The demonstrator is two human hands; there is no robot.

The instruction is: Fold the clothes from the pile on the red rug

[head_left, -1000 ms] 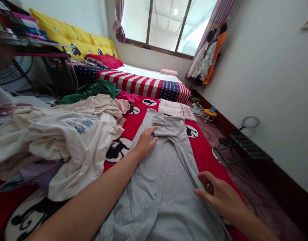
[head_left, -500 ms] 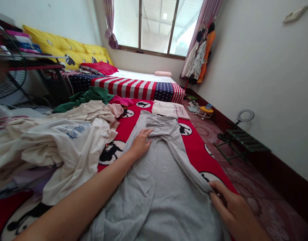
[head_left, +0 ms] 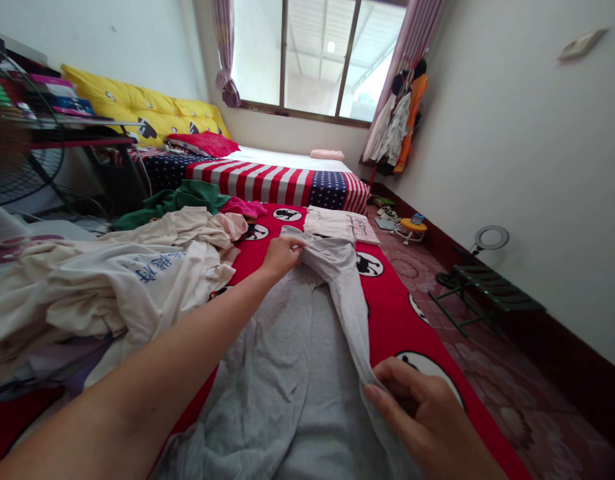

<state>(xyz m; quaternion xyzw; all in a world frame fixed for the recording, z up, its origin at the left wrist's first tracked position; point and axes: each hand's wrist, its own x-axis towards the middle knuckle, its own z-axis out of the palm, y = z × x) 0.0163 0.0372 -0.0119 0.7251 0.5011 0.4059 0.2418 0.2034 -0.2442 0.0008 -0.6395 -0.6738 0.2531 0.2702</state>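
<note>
A grey long-sleeved shirt (head_left: 287,360) lies spread over the red patterned bedding (head_left: 402,313) in front of me. At its far end, my left hand (head_left: 283,257) pinches the fabric near the collar. Closer to me, my right hand (head_left: 417,407) grips the shirt's right edge between thumb and fingers, and that edge is drawn inward over the body. The shirt's lower end runs out of view at the bottom. Just beyond the collar lies a folded white shirt (head_left: 337,223) with pink lettering.
On the left is a pile of rumpled clothes (head_left: 102,293), with a green garment (head_left: 182,199) behind. A fan (head_left: 22,133) stands far left. A flag-patterned bed (head_left: 267,183) is at the back. To the right, a dark green folding stool (head_left: 492,287) and a yellow stool (head_left: 412,225) stand on the floor.
My left hand has moved up to the collar and now pinches it instead of resting on the cloth. My right hand has carried the shirt's right edge leftward.
</note>
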